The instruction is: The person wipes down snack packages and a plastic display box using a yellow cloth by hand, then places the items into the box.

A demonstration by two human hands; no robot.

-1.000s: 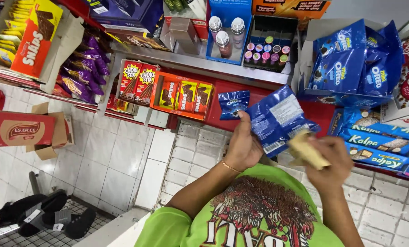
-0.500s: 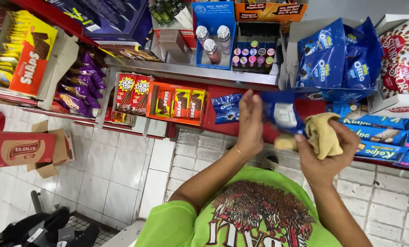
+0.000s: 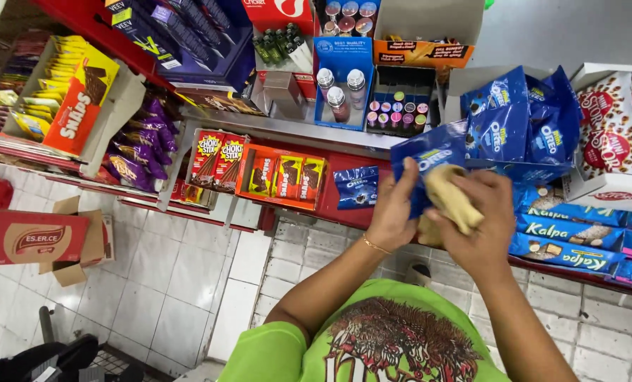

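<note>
1. Left hand [image 3: 393,212] is clamped on a blue biscuit packet [image 3: 429,159], thumb and fingers pinching its lower left part. The packet is held up in the air in front of the red shelf [image 3: 344,170], just left of the open box of matching blue packets [image 3: 521,127].
2. Right hand [image 3: 482,219] is closed around a tan cloth [image 3: 450,201], bunched and pressed against the lower face of the packet. The two hands are close together, touching across packet and cloth.
3. Handling, judged: the packet looks light, a thin glossy film that crinkles and is likely slippery; the contents are probably brittle, so squeezing the middle could crack them. The safer hold is at a sealed end or along an edge, as the left hand has it.
4. The cloth is soft and limp; it takes the shape of the palm and grips anywhere.
5. Surroundings: one small blue packet [image 3: 357,187] lies alone on the shelf to the left; orange chocolate boxes [image 3: 287,177] stand beyond it. Long blue wafer packs [image 3: 570,237] lie to the right, below the open box.
6. White tiled floor [image 3: 167,283] below the shelf.
</note>
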